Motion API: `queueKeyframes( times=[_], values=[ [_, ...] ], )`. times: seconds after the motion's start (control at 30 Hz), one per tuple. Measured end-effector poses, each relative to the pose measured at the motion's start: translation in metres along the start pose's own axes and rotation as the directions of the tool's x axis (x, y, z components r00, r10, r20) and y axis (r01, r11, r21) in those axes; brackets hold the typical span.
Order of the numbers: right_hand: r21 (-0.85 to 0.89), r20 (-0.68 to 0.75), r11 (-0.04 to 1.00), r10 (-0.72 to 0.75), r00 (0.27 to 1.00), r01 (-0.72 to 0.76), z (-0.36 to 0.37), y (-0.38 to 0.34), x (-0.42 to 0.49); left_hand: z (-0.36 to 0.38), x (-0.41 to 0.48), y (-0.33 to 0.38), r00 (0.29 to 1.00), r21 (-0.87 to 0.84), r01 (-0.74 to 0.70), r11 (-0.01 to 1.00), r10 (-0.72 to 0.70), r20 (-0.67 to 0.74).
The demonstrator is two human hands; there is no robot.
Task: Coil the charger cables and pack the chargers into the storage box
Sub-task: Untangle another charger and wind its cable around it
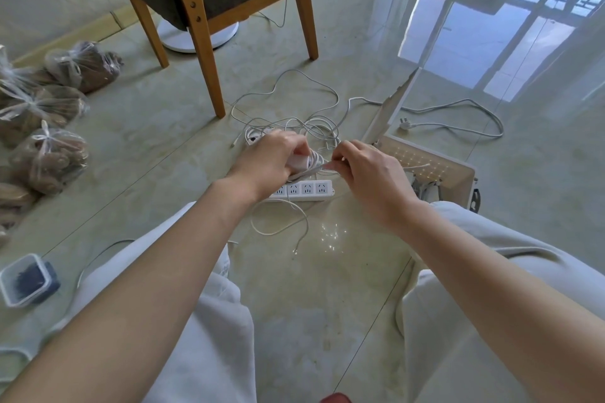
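So the left hand (271, 157) is curled round the white charger brick (302, 161), just above the power strip (307, 189) — the right hand (366, 173) pinches its thin cable (317, 159). The cable looks light and floppy, so I'd grip the rigid brick and guide the loose end. The storage box (458, 180) sits open near the right hand.

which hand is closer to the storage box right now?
Right. The right hand is just left of the storage box, pinching a cable. The left hand grips the charger farther left, with the right hand between it and the box.
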State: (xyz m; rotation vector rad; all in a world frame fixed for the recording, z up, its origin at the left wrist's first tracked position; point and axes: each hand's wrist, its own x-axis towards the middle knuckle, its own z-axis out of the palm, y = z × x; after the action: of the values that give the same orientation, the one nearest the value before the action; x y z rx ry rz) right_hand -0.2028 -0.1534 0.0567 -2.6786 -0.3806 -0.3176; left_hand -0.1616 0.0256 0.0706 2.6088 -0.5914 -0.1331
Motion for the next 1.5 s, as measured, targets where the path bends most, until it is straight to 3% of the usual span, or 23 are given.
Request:
queueKeyframes(
  times=[0.17, 0.33, 0.57, 0.77, 0.9, 1.03, 1.13, 1.27, 1.4, 1.5],
  values=[
    [-0.060, -0.030, 0.996, -0.073, 0.997, 0.071, 0.005, 0.012, 0.003, -0.010, -0.004, 0.005, 0.993, -0.294, 0.045, 0.955, -0.010, 0.120],
    [0.082, 0.058, 0.996, -0.026, 0.998, 0.021, -0.002, 0.012, 0.006, -0.022, -0.008, 0.012, 0.983, -0.518, 0.074, 0.852, 0.026, 0.184],
    [0.177, 0.179, 0.978, 0.078, 0.981, -0.110, 0.007, 0.007, 0.004, -0.022, -0.009, 0.021, 0.987, -0.780, 0.129, 0.612, -0.001, 0.162],
    [0.078, 0.319, 0.994, 0.042, 0.947, -0.070, 0.022, 0.006, -0.003, -0.024, -0.004, 0.026, 0.980, -0.950, 0.154, 0.271, -0.166, 0.111],
    [0.076, 0.329, 0.996, 0.011, 0.944, -0.038, 0.024, -0.008, -0.006, -0.021, -0.002, 0.029, 0.958, -0.972, 0.129, 0.197, -0.279, 0.071],
    [0.038, 0.378, 0.998, -0.055, 0.924, 0.044, 0.019, -0.019, -0.011, -0.019, 0.003, 0.030, 0.892, -0.970, 0.065, 0.232, -0.450, -0.048],
    [0.005, 0.367, 0.995, -0.090, 0.926, 0.095, 0.019, -0.022, -0.015, -0.016, 0.008, 0.019, 0.804, -0.910, 0.068, 0.409, -0.562, -0.193],
    [0.022, 0.208, 0.993, -0.115, 0.971, 0.113, 0.022, -0.018, -0.015, -0.008, 0.007, 0.015, 0.798, -0.667, 0.133, 0.733, -0.478, -0.367],
    [0.014, -0.015, 0.996, -0.088, 0.996, 0.089, 0.020, -0.018, -0.016, -0.008, 0.005, 0.016, 0.814, -0.531, 0.107, 0.841, -0.381, -0.438],
    [-0.083, -0.112, 0.995, -0.059, 0.992, 0.050, 0.014, -0.018, -0.013, -0.009, 0.004, 0.013, 0.831, -0.468, 0.101, 0.878, -0.333, -0.445]
  ],
)
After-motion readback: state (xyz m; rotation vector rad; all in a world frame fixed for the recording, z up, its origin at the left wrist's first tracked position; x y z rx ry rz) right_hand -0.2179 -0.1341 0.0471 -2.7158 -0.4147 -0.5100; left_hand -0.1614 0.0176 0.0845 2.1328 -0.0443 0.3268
